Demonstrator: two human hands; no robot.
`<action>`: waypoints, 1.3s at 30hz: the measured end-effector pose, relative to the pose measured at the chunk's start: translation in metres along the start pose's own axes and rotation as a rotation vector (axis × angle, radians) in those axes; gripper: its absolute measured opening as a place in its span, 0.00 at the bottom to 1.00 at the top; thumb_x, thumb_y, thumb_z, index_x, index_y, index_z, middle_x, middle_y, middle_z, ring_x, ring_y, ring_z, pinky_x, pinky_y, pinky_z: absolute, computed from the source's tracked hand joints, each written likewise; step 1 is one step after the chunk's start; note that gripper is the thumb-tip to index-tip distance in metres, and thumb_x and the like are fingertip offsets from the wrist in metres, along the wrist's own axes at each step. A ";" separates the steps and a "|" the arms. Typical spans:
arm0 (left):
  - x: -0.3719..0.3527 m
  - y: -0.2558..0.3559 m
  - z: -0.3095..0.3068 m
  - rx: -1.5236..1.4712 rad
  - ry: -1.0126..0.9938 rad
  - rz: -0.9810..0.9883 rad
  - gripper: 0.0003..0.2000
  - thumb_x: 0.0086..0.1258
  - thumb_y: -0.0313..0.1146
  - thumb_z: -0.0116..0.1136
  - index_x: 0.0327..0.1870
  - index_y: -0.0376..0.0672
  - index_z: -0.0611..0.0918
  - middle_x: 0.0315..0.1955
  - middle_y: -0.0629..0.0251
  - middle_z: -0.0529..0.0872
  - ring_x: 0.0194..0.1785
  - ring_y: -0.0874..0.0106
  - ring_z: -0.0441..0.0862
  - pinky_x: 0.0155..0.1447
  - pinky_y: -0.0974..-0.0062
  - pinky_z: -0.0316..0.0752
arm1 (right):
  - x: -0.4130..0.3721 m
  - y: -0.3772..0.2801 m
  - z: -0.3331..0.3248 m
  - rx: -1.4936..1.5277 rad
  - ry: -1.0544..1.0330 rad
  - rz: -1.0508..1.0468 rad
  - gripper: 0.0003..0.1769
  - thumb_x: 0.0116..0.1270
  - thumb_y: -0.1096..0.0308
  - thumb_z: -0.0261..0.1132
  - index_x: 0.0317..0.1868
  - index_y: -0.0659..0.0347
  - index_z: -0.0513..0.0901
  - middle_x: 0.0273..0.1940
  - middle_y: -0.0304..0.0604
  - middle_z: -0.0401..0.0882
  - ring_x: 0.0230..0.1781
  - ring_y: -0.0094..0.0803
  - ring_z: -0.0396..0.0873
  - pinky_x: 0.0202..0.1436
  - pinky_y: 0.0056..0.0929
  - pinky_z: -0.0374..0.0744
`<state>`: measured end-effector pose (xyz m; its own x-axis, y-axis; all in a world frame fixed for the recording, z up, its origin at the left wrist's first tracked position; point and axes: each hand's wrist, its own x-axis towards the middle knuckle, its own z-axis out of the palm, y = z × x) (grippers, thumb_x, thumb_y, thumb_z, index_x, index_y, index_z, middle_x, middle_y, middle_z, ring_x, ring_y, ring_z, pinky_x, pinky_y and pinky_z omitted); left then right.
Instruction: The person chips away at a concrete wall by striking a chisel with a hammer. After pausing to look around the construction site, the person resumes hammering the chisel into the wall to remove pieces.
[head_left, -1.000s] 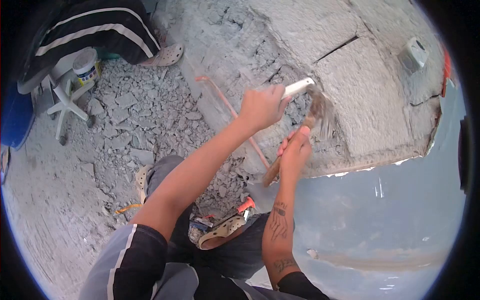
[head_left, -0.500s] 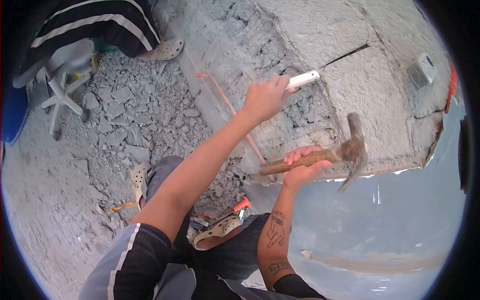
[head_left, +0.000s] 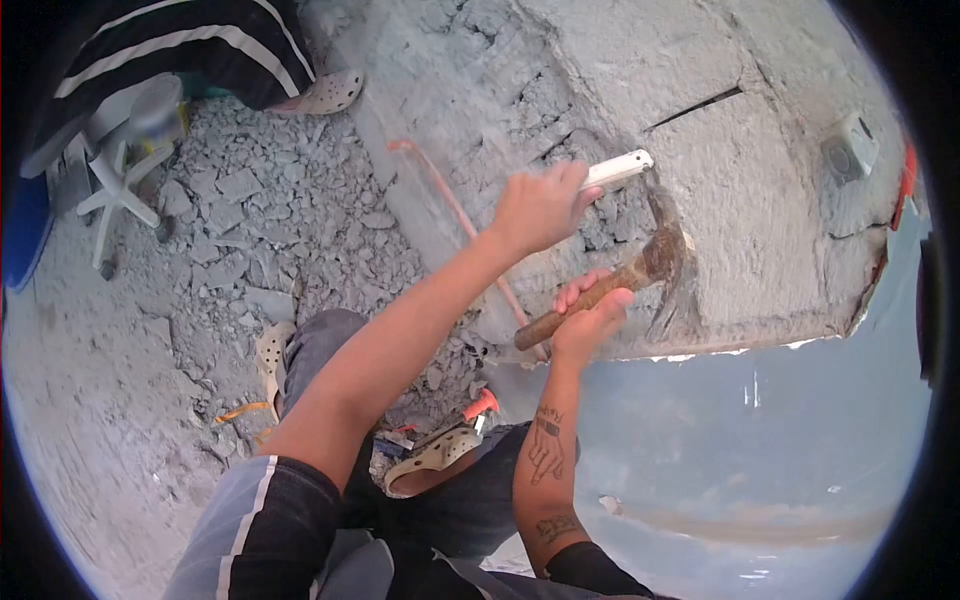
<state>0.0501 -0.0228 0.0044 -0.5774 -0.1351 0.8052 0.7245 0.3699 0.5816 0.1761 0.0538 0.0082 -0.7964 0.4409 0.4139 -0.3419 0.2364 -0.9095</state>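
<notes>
- L hand [head_left: 545, 205], ctr of frame: fingers wrapped tight round white-handled tool [head_left: 618, 170]; handle end w/ small hole sticks out to upper R, other end hidden.
- R hand [head_left: 590, 322], just below & R of ctr: closed round wooden handle of claw hammer [head_left: 658, 258], thumb along top.
- Hammer head R of ctr, one end nr white handle's tip, other end pointing down; can't tell if touching.
- Both tools over broken, rough masonry [head_left: 610, 225]; slab [head_left: 740, 220] w/ dark slit to R.
- Thin orange pipe [head_left: 455, 205] slants from upper ctr down toward hammer's butt, partly behind L forearm.
- Rubble [head_left: 290, 225] L of ctr.
- Orange-handled tool [head_left: 482, 404] btm ctr, nr clog [head_left: 437, 462].
- Metal box [head_left: 850, 148] upper R.
- Upper L: co-worker's striped garment [head_left: 190, 45], white chair base [head_left: 122, 195], bucket [head_left: 157, 112].
</notes>
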 end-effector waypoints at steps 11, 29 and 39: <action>0.003 -0.011 -0.002 -0.061 -0.052 -0.022 0.12 0.71 0.43 0.56 0.38 0.44 0.73 0.25 0.58 0.81 0.24 0.53 0.79 0.24 0.57 0.71 | 0.051 0.024 0.007 -0.409 0.026 -0.047 0.37 0.66 0.27 0.50 0.32 0.59 0.69 0.18 0.38 0.61 0.15 0.26 0.62 0.18 0.25 0.65; 0.004 -0.018 -0.003 -0.056 -0.174 -0.108 0.14 0.73 0.44 0.52 0.41 0.42 0.72 0.29 0.53 0.83 0.27 0.50 0.81 0.28 0.54 0.74 | 0.048 0.006 0.011 0.031 -0.009 -0.035 0.33 0.75 0.40 0.47 0.24 0.61 0.68 0.14 0.35 0.63 0.11 0.25 0.62 0.14 0.24 0.62; 0.007 -0.021 -0.002 -0.003 -0.158 -0.099 0.15 0.73 0.46 0.52 0.40 0.41 0.73 0.29 0.53 0.84 0.28 0.51 0.83 0.30 0.53 0.75 | 0.062 0.012 0.015 -0.201 0.036 -0.136 0.37 0.70 0.30 0.46 0.26 0.59 0.69 0.16 0.36 0.64 0.11 0.24 0.62 0.14 0.24 0.62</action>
<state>0.0320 -0.0337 -0.0022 -0.6978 -0.0241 0.7159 0.6624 0.3588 0.6576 0.1149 0.0709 0.0220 -0.7303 0.4234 0.5361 -0.3356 0.4612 -0.8214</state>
